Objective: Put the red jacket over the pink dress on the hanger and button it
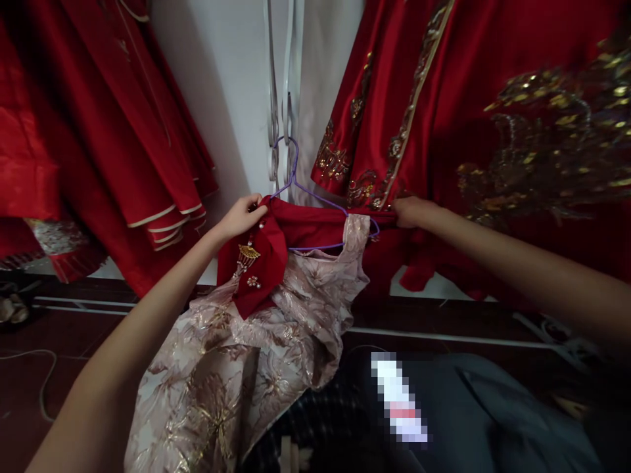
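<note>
A pale pink brocade dress with gold flower patterns hangs by its right-side strap on a purple hanger. Red cloth stretches across the hanger, with a gold fan-shaped pendant and pearl-like beads at its left part. My left hand is closed on the upper left edge of this cloth. On the other side, my right hand grips its far right end, fingertips partly hidden. Between the two hands the cloth is pulled fairly straight. Whether it is sewn to the dress, I cannot tell.
Red garments hang at the left, and a red robe with gold embroidery hangs close on the right. The hanger hooks onto white metal straps. Below runs a white rack bar; dark fabric lies at the lower right.
</note>
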Demonstrator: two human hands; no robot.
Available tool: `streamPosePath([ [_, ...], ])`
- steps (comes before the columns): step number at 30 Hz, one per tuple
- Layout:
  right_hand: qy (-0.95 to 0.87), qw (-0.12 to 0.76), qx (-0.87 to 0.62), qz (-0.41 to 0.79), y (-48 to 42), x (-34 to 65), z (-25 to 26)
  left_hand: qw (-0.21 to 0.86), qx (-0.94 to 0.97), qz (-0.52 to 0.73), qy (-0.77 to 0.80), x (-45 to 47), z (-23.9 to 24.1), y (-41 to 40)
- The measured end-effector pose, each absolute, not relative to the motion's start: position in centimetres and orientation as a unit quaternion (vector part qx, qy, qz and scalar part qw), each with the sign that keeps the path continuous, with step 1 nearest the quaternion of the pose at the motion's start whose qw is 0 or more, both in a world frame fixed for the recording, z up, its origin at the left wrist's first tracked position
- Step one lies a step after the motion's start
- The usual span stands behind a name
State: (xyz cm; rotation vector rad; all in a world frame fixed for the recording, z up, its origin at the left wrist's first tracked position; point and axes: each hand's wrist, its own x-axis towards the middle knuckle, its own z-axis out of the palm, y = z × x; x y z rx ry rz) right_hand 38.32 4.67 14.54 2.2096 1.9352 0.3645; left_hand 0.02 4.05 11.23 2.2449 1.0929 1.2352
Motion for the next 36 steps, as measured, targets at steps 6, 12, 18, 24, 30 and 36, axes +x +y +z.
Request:
streamPosePath([
  [6, 0.763, -0.127, 0.634, 0.0, 0.9, 38.3, 16.4, 0.062, 0.815, 0.404, 0.411, 0.3, 11.5, 2.6],
  [12, 0.754, -0.293, 0.506, -0.299, -1.6, 34.4, 15.5, 0.051, 0.81, 0.397, 0.428, 1.7, 11.3, 2.3],
  [18, 0.698, -0.438, 0.525, -0.21, 0.3, 28.4, 10.5, 0.006, 0.814, 0.388, 0.432, 3.3, 11.2, 1.0],
  [24, 0.832, -0.358, 0.408, -0.112, -2.9, 22.9, 6.8, -0.119, 0.803, 0.36, 0.46, 2.9, 10.7, -0.1],
  [30, 0.788, -0.456, 0.395, -0.124, -4.5, 24.4, 7.2, -0.153, 0.74, 0.375, 0.537, 4.3, 10.0, -1.3],
  [36, 0.704, -0.544, 0.377, -0.258, -4.1, 23.9, 5.9, -0.132, 0.806, 0.339, 0.468, 6.1, 9.4, -4.5],
])
